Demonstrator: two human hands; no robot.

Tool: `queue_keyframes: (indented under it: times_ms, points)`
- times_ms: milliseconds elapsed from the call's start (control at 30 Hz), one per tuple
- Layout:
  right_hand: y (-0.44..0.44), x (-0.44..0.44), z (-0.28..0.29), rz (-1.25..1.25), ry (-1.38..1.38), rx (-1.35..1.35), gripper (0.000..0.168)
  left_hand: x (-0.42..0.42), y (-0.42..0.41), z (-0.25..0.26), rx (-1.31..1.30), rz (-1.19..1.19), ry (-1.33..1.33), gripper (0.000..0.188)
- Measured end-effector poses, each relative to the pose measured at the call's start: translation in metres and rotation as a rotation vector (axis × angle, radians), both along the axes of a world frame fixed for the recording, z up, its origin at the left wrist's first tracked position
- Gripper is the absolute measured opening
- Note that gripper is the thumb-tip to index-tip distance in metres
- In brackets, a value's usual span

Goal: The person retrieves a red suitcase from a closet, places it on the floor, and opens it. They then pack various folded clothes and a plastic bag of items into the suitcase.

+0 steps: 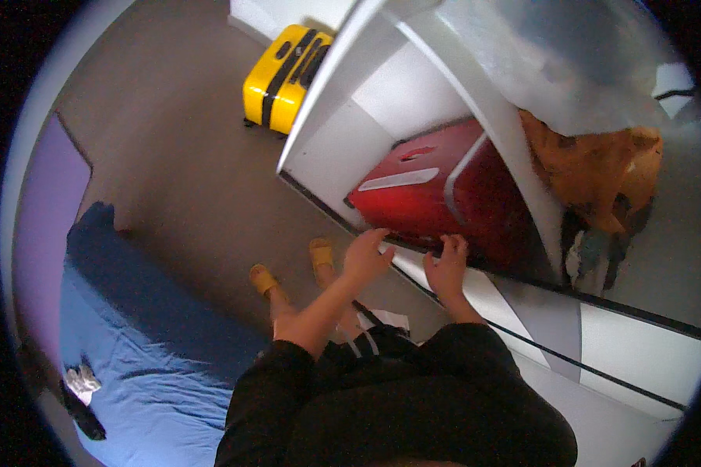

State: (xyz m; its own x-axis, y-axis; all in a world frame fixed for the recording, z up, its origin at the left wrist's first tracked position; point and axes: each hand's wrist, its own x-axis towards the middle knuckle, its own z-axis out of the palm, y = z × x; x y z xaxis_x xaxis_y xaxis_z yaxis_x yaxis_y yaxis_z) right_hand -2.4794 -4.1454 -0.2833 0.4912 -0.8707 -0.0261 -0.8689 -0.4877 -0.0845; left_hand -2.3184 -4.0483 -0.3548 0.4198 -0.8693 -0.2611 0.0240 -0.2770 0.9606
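A red suitcase (409,192) with pale grey strips lies in a white cabinet compartment before me. My left hand (368,257) is at its near edge, thumb and fingers apart. To the right, my right hand (447,269) is at the same edge with its fingers slightly curled and spread. Between the two hands a dark part of the case, perhaps a handle, shows. Neither hand visibly grips anything; whether the fingertips touch the case is not clear.
Outside the cabinet's white side panel (327,82) stands a yellow suitcase (277,87) with a black strap. An orange-brown bag (601,169) and a translucent plastic bag (537,64) occupy the right compartment. A bed with a blue sheet (152,379) is at left. Yellow slippers (321,252) are on my feet.
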Motion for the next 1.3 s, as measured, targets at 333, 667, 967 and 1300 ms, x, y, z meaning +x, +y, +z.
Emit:
queue_keyframes:
  times_ms: [333, 667, 967, 1300]
  points:
    - [-0.012, -0.043, -0.004, -0.382, -0.807, 0.232, 0.051, -0.115, -0.126, 0.009, -0.026, -0.059, 0.11, 0.039]
    - [-0.033, -0.039, 0.024, -0.505, -1.041, 0.17, 0.063, -0.139, -0.133, -0.017, 0.127, 0.017, 0.09, 0.026]
    - [-0.204, -0.04, 0.004, -0.959, -0.53, -0.144, 0.058, -0.177, -0.137, -0.058, 0.237, 0.275, 0.065, 0.029]
    - [-0.273, -0.096, -0.007, -0.881, -0.931, 0.23, 0.052, -0.145, -0.112, -0.058, 0.204, 0.115, 0.57, 0.059]
